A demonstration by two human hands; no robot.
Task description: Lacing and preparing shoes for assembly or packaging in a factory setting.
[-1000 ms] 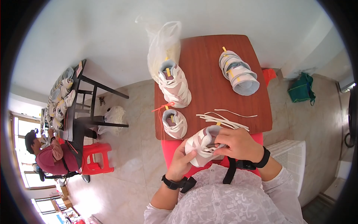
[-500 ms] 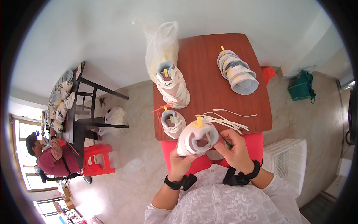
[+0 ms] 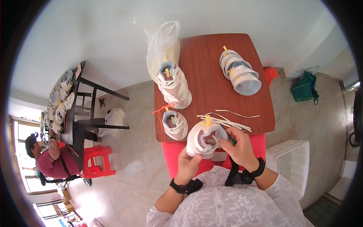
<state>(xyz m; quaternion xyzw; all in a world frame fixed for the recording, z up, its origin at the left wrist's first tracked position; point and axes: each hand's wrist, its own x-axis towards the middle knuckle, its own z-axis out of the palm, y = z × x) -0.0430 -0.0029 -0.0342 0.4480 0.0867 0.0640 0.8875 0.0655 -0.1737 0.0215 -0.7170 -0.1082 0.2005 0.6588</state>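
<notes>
Just off the near edge of the table, my left hand is closed round the side of a white and pink shoe upper with a yellow pull tab. My right hand is closed at the upper's right side, its thumb and finger by the lace holes. A green-handled tool shows partly between its fingers; its tip is hidden. Beyond the upper lie several loose white laces. A laced upper with a red string rests on the table to the left, and a row of nested laced uppers lies behind it.
Another stack of uppers lies at the brown table's far right. A clear plastic bag is at its far left corner. A white crate stands at right. A person works at a table on the left beside a red stool.
The shoe upper has turned and shifted slightly right. My right hand has come round to its lace holes, and the tool's thin shaft, seen before, is now hidden.
</notes>
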